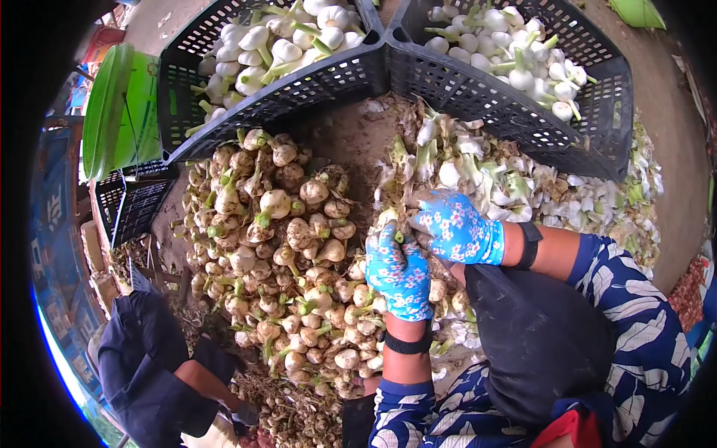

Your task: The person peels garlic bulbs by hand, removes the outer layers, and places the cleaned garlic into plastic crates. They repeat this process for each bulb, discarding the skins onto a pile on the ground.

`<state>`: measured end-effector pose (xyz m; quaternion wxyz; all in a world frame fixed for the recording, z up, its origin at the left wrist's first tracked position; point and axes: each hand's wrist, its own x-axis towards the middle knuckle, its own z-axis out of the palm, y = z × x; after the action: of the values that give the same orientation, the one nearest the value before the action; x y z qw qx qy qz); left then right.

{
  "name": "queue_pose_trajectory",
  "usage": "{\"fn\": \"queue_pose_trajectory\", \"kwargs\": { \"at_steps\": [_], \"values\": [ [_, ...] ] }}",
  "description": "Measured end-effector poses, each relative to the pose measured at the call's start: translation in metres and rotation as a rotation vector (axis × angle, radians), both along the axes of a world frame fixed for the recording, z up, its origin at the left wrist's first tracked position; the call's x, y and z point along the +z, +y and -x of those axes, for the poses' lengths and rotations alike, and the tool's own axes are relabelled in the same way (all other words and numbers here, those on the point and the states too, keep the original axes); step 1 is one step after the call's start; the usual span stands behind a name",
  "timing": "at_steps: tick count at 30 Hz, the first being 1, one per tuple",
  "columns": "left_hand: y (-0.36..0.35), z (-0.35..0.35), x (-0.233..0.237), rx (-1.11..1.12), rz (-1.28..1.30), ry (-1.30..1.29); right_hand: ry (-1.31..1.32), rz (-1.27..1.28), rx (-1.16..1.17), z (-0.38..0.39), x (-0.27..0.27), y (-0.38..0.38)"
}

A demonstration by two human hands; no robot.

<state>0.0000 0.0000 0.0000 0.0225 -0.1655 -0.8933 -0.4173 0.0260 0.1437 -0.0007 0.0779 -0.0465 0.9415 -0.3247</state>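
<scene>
My left hand, in a blue flowered glove, is closed around a garlic bulb whose cut green stem pokes out by the thumb. Against the same bulb presses my right hand, gloved alike, its fingers bent over the bulb's side and partly hidden. Left of my hands lies a large heap of soil-stained garlic bulbs with short stems. Beyond my right hand spreads a pile of peeled garlic skins, whitish and brown.
Two black plastic crates at the back hold cleaned white garlic. A green bucket stands at left above a smaller black crate. Another person in dark clothes sits at lower left. Trimmed roots lie at the bottom.
</scene>
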Motion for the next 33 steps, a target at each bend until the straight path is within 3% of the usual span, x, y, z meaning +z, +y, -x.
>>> {"fn": "queue_pose_trajectory", "kwargs": {
  "at_steps": [2,6,7,9,13,14,15,18,19,21,22,26,29,33],
  "values": [
    [-0.002,0.001,-0.002,-0.115,0.021,0.130,0.081,0.097,-0.025,-0.005,-0.008,0.001],
    [-0.016,0.011,0.009,-0.386,-0.003,0.000,0.214,0.100,-0.052,-0.010,-0.010,0.007],
    [-0.022,0.012,0.014,-0.477,0.046,0.034,0.112,0.157,-0.124,-0.011,-0.012,0.006],
    [-0.031,0.019,0.032,-0.717,0.116,-0.025,0.086,0.294,-0.088,-0.008,-0.008,0.016],
    [-0.025,0.016,0.066,-1.188,-0.091,-0.308,0.041,0.512,0.176,0.010,-0.017,0.031],
    [-0.020,0.017,0.074,-1.218,-0.100,-0.296,-0.134,0.466,0.250,0.015,-0.002,0.031],
    [-0.020,0.017,0.071,-1.218,-0.101,-0.296,-0.081,0.493,0.325,0.013,-0.012,0.029],
    [-0.025,0.022,0.058,-0.446,-0.235,-0.376,-0.030,0.532,0.229,0.008,-0.006,0.039],
    [-0.023,0.024,0.053,-0.388,-0.234,-0.324,-0.164,0.555,0.116,0.008,0.009,0.042],
    [-0.020,0.015,0.039,-0.203,-0.253,-0.301,-0.015,0.581,0.047,-0.002,0.010,0.046],
    [-0.017,0.008,0.031,-0.139,-0.248,-0.269,-0.114,0.494,0.015,0.000,0.032,0.042],
    [0.003,-0.009,0.028,-0.182,-0.046,0.025,-0.060,0.242,-0.199,-0.015,0.012,0.020],
    [0.007,-0.008,0.037,-0.286,0.115,0.021,0.145,0.334,-0.261,-0.012,0.013,0.019],
    [-0.001,-0.003,0.033,-0.416,0.133,-0.008,-0.035,0.435,-0.174,-0.015,0.017,0.028]
  ]
}}
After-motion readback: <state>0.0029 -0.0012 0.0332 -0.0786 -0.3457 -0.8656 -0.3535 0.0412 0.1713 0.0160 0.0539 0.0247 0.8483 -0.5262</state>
